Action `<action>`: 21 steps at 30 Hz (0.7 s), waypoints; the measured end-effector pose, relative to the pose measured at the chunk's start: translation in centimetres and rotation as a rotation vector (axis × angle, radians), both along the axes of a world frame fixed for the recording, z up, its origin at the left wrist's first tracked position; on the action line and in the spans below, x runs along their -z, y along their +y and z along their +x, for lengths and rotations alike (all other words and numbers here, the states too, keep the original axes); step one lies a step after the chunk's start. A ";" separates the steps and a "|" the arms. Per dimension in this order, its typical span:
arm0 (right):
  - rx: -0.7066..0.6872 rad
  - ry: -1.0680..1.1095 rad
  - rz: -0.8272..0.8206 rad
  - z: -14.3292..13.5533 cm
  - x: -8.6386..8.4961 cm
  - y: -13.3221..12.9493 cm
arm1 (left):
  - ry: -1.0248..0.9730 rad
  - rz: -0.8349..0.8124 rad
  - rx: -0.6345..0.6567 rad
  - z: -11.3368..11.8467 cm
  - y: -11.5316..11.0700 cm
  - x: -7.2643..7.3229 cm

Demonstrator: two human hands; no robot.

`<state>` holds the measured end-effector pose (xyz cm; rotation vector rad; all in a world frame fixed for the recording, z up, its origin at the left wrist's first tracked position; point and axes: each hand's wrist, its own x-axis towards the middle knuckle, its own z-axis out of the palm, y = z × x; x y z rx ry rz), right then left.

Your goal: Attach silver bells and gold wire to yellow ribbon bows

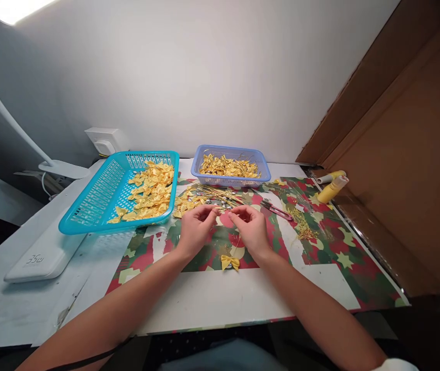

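The left hand (pixel 197 231) and right hand (pixel 252 231) were bare, a thin black strip (pixel 88 359) crossed the left arm (pixel 127 304), white cloth (pixel 396 365) edged the right arm (pixel 315 312), and pale blue-grey cloth (pixel 223 357) showed below the near edge of the table (pixel 220 299)

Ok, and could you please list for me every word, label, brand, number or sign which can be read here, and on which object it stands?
"35", then a letter that may be W or M: on the white device at the left.
Faint marks under that number: too small to read.
Yellow bottle: no readable text.
I can read no other words or brands.
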<state>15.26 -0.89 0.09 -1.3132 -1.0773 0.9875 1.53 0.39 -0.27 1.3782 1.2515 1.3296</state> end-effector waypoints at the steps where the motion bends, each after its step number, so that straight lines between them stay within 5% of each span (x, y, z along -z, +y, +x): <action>1: 0.003 0.097 -0.018 0.0 0.0 0.0 | -0.012 0.014 0.003 0.0 -0.1 0.0; 12: -0.103 0.804 -0.251 0.2 0.2 0.1 | 0.059 0.207 0.025 0.1 -0.7 0.8; 21: -0.145 0.789 -0.204 0.3 0.1 -0.1 | 0.184 0.291 0.008 0.1 -1.1 0.7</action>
